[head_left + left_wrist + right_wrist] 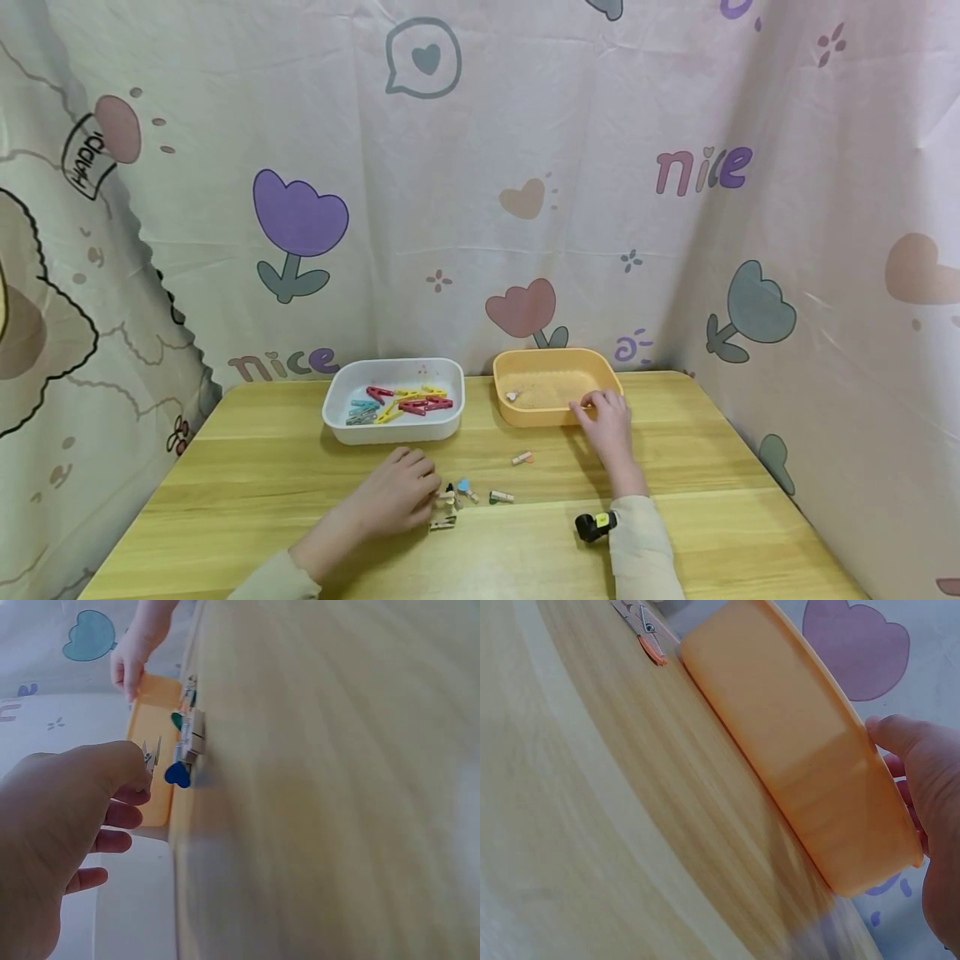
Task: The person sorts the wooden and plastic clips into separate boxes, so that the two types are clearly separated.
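Left grip (pixel 400 493) pinching clip (pixel 151 759), right grip (pixel 609 422) clamped on orange tray (pixel 534 417), cloth (pixel 457 208) reading "nice" and "HAPPY"

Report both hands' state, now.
Left hand: closed, apparently pinching a clip.
Right hand: closed, thumb and fingers holding the yellow tray by its rim.

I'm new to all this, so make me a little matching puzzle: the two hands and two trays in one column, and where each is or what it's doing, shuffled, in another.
1. Left hand
2. Right hand
3. White tray
4. Orange tray

A. contains red and yellow clips
B. is beside small wooden clips
C. is the right-hand tray in the head view
D. grips a tray's rim

Pairs: 1-B, 2-D, 3-A, 4-C
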